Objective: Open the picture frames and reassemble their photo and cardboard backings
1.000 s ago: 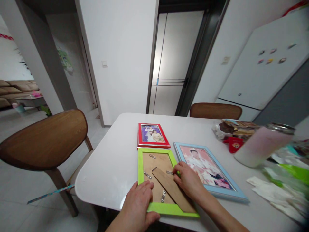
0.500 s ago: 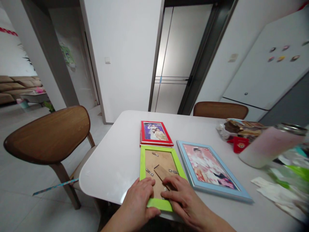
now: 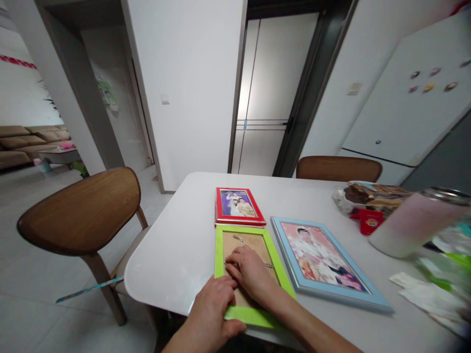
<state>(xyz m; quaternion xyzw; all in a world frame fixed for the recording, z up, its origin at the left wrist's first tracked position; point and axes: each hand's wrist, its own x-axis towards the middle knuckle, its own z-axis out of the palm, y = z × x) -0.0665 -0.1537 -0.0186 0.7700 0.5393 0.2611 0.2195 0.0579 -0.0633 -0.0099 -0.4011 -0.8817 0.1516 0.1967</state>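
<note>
A lime-green picture frame lies face down at the table's near edge, its brown backing board showing. My left hand grips its lower left corner, thumb on the near edge and fingers curled over the left side. My right hand lies across the board, its bent fingertips at the left rim on a metal clip that they mostly cover. Another clip shows near the top and one more clip at the right rim. The board's stand is hidden under my right hand.
Beyond the green frame lies a red photo frame; to its right is a light-blue photo frame. A pink-white bottle, a red packet and crumpled tissues crowd the table's right. A wooden chair stands left.
My right hand has moved from the lower right of the backing board up and left to the clip at the left rim. My left hand keeps its hold on the corner.
</note>
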